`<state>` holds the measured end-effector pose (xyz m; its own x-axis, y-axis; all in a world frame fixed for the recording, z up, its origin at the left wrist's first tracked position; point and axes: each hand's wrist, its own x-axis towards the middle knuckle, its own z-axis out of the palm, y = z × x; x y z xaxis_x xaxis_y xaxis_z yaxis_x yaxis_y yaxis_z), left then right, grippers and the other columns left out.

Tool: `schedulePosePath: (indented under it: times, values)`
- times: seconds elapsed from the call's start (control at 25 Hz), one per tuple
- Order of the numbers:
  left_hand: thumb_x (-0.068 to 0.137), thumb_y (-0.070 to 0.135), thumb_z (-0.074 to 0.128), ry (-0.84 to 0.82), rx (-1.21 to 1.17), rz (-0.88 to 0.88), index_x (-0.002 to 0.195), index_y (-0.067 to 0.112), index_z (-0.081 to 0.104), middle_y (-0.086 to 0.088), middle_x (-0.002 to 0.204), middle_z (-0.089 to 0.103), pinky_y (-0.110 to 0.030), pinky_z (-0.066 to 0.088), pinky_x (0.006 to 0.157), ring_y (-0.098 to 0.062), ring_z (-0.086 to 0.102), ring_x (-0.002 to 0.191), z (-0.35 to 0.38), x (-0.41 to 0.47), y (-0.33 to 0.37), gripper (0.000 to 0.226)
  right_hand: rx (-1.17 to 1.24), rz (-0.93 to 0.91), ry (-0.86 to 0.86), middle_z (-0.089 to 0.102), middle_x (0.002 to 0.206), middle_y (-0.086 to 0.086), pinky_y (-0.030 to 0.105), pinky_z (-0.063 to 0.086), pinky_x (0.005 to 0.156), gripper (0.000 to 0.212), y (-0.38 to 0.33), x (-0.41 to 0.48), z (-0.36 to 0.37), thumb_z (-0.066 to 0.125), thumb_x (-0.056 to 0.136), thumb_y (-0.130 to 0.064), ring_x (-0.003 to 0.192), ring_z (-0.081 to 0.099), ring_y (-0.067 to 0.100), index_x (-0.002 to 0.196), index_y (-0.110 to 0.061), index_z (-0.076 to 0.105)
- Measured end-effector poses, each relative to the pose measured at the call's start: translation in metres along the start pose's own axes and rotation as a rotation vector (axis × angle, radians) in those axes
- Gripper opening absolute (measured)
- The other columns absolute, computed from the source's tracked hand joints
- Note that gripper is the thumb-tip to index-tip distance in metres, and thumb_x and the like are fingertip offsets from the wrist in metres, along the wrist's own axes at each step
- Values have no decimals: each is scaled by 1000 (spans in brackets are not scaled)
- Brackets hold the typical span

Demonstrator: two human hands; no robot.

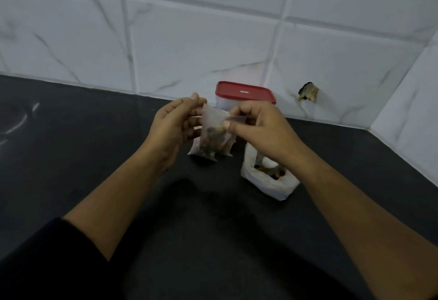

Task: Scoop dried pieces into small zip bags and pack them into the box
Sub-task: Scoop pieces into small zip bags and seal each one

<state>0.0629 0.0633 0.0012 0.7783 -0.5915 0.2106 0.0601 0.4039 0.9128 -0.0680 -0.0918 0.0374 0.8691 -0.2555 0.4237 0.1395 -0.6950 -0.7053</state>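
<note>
A small clear zip bag with dark dried pieces in its lower half hangs above the black counter. My left hand pinches its top left corner, and my right hand pinches the zip strip at its top right. Behind the bag, against the wall, stands a clear box with a red lid, lid on. Under my right wrist sits an open white pouch with dried pieces inside. More filled small bags appear to lie on the counter just below the held bag.
The black counter runs left and toward me. A white marble-tile wall closes the back and the right side. A broken hole in the tile shows to the right of the box.
</note>
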Motion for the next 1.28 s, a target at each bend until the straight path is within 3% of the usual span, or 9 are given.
schedulePosePath:
  times: [0.2,0.36,0.48,0.6,0.72,0.88,1.12,1.2,1.28]
  values:
    - [100,33,65,107,8,-2,100,14,72,1,78,67,-31,54,73,-13,66,72,-4,4,0,20,-226,51,-183,76,93,-6,33,61,87,4,13,-11,17,74,94,-19,89,71,3,97,-20,76]
    - [101,31,65,108,23,-1,99,14,72,1,77,66,-28,54,69,-12,66,71,-3,4,-1,19,-73,38,0,75,86,-2,26,59,78,4,15,-9,12,73,95,-16,81,71,8,93,-16,76]
    - [101,30,65,92,38,-4,97,15,72,2,76,66,-26,54,67,-11,66,70,-1,2,-2,18,-174,63,-155,76,92,-6,27,59,83,3,16,-13,14,74,94,-17,87,71,4,97,-18,77]
    - [101,30,65,87,47,8,100,13,72,2,78,66,-27,55,70,-12,66,71,-1,1,-4,18,-140,36,-44,75,91,-5,25,59,82,4,20,-14,15,73,95,-17,87,70,6,98,-17,77]
    - [101,29,64,80,67,13,98,13,73,0,79,66,-27,55,69,-13,66,71,1,0,-4,18,-210,56,-120,74,93,-6,28,59,82,4,24,-16,14,73,96,-21,88,70,4,98,-20,76]
    - [102,30,63,62,103,27,98,13,72,0,80,66,-25,55,68,-12,65,71,2,-2,-7,20,-193,47,-67,72,87,-7,15,51,73,2,25,-18,15,73,95,-20,82,67,2,95,-20,75]
    - [103,31,61,53,141,44,97,13,72,0,80,67,-25,54,69,-11,66,72,5,-4,-9,22,-219,42,-79,73,90,-7,23,57,76,4,28,-20,18,72,96,-21,85,68,5,98,-20,75]
    - [104,38,58,31,145,33,101,13,74,-2,85,68,-30,55,74,-16,68,79,6,-5,-9,30,-230,60,-132,73,88,-5,30,58,75,3,30,-23,17,73,95,-20,82,69,7,96,-21,75]
    - [102,50,55,-72,170,33,114,12,73,-6,98,72,-36,57,83,-22,70,93,8,-6,-10,44,-135,71,-83,75,87,-3,30,59,76,2,29,-23,11,74,94,-18,81,71,9,96,-17,76]
